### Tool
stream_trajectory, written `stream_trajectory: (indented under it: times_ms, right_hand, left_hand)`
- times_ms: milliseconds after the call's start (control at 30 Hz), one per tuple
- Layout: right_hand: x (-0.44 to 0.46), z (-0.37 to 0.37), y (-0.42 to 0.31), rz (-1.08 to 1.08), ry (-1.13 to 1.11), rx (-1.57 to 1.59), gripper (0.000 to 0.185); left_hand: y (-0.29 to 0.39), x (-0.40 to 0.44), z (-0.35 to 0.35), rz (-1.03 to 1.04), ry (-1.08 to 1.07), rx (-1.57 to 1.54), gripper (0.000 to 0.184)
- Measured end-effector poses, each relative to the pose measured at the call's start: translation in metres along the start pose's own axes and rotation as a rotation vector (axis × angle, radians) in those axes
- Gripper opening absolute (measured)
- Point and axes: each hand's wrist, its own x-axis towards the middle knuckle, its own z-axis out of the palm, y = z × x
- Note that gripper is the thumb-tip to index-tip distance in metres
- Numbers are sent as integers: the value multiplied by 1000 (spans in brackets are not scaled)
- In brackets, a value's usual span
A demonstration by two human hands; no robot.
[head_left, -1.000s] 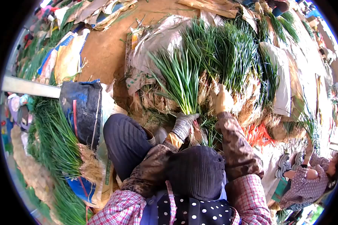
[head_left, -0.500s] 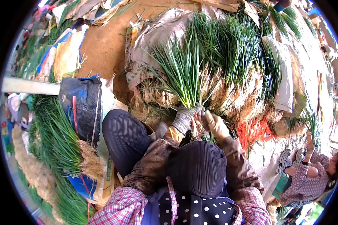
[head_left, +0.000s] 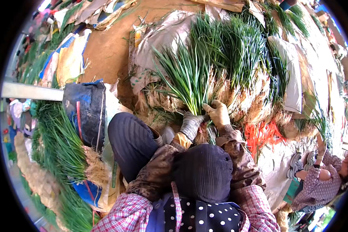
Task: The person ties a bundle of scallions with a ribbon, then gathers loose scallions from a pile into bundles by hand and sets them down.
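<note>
the left hand point(head_left: 191, 125) grips green stalks point(head_left: 188, 86), apparently mid-bunching, the right hand point(head_left: 218, 113) beside it, grasp unclear; the next move calls for steadiness.

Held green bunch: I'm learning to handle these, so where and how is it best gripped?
Probably around the pale neck just above the left hand, coming from the person's right, where the right hand is. The bunch narrows there, while farther from the hands it fans out loosely.
</note>
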Motion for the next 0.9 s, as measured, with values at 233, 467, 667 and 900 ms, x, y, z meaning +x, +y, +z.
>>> stream_trajectory:
  times_ms: [233, 467, 667, 900]
  right_hand:
    - [-7, 4, 10, 35, 55, 83, 28]
    - [-11, 0, 112, -108, 54, -605, 18]
    - [14, -37, 65, -340, 429, -827, 39]
    - [77, -77, -44, 150, 184, -1114, 24]
  left_hand:
    - [4, -8, -4, 20, -105, -57, 18]
    - [2, -5, 5, 316, -71, -121, 18]
    - [-3, -8, 11, 179, -238, -277, 19]
    - [-1, -8, 13, -64, -103, -107, 19]
